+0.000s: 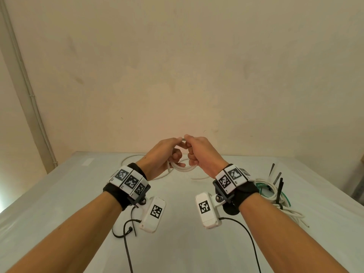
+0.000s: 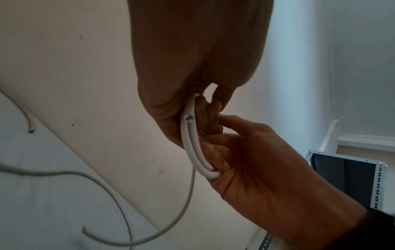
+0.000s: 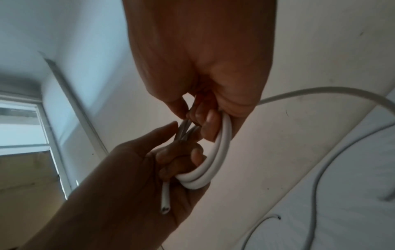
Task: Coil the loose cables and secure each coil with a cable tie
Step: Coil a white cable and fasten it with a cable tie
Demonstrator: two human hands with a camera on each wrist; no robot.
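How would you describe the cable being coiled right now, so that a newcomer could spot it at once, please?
Start at the pale table against the cream wall; above its far middle, the left hand and right hand meet. Between them hangs a small coil of thick white cable, gripped by both. Unlike the heap of white and green cables lying at the right, it is lifted off the table.
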